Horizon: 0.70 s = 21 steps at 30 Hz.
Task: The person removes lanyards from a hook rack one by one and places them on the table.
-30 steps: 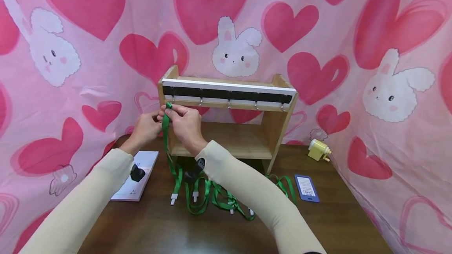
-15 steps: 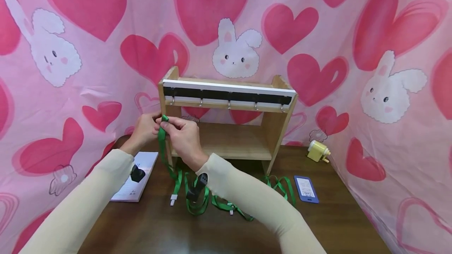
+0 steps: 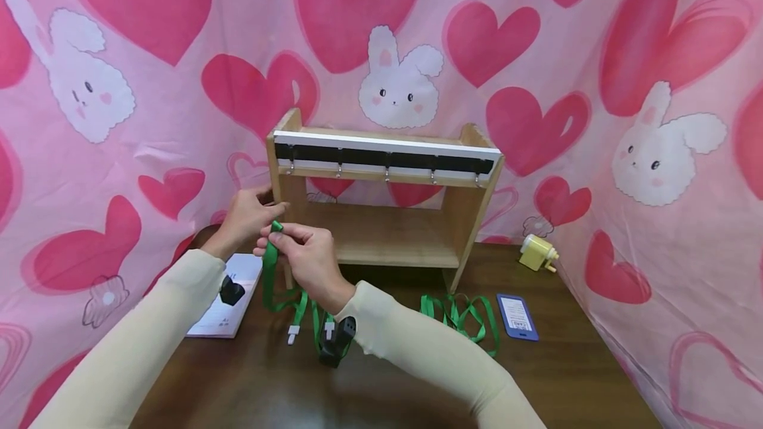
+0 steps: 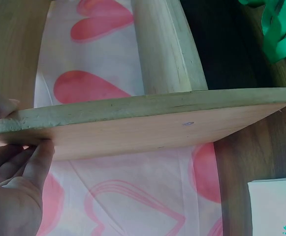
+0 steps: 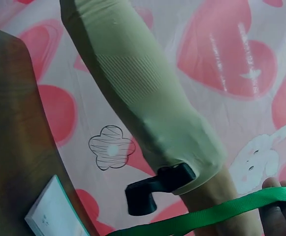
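Note:
My right hand (image 3: 306,257) pinches the looped end of a green lanyard (image 3: 269,280) in front of the wooden shelf's left side. The strap hangs from those fingers to the table, where its white clip (image 3: 293,332) lies. In the right wrist view the green strap (image 5: 221,211) runs taut from the fingertips. My left hand (image 3: 246,217) holds the front edge of the shelf's left side panel. The left wrist view has the thumb on one face of this panel (image 4: 123,130) and the fingers on the other. Above both hands, the hook strip (image 3: 387,154) carries several small metal hooks.
More green lanyards (image 3: 461,323) lie on the table under the shelf (image 3: 393,234), partly behind my right arm. A blue card holder (image 3: 517,318) and a yellow crank device (image 3: 538,253) are at the right. A white notepad (image 3: 217,313) lies by my left forearm.
My right hand has come down from the leftmost hook with the lanyard in its fingers. The left hand, earlier close beside it, is now apart from it at the side panel.

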{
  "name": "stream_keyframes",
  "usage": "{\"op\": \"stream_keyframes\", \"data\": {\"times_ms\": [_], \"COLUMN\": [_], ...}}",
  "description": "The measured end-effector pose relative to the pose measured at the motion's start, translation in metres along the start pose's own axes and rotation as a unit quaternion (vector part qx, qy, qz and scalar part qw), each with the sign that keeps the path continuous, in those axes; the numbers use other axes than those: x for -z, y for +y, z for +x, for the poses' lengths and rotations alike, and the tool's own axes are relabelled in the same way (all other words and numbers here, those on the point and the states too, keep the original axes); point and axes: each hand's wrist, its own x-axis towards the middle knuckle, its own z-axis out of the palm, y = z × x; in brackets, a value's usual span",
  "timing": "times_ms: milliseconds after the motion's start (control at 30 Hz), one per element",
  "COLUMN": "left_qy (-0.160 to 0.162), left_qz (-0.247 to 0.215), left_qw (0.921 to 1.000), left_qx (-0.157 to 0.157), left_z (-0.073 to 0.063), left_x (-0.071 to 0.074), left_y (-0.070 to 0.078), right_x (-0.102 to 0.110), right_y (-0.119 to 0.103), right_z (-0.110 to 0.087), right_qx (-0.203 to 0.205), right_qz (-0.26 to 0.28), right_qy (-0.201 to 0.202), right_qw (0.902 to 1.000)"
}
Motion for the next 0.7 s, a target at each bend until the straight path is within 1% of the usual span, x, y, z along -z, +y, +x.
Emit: {"op": "stream_keyframes", "data": {"times_ms": [133, 300, 367, 567, 700], "left_qy": [0.0, -0.004, -0.002, 0.0, -0.002], "left_qz": [-0.003, -0.003, -0.003, 0.001, -0.002], "left_qw": [0.9999, 1.0, 1.0, 1.0, 0.9999], "left_qx": [-0.011, -0.009, -0.008, -0.007, -0.01], "left_z": [-0.002, -0.003, -0.002, -0.001, 0.0], "left_x": [0.001, 0.001, 0.0, -0.001, 0.0], "left_y": [-0.001, 0.0, 0.0, 0.001, -0.001], "right_x": [-0.001, 0.0, 0.001, 0.007, 0.013], "right_y": [0.01, 0.028, 0.037, 0.063, 0.079], "right_z": [-0.003, -0.007, -0.008, -0.005, 0.0], "right_qx": [-0.018, -0.037, -0.044, -0.055, -0.069], "right_qz": [-0.002, -0.006, -0.009, -0.002, -0.013], "right_qy": [0.005, 0.001, 0.005, 0.033, 0.057], "right_qw": [0.9998, 0.9993, 0.999, 0.9979, 0.9959]}}
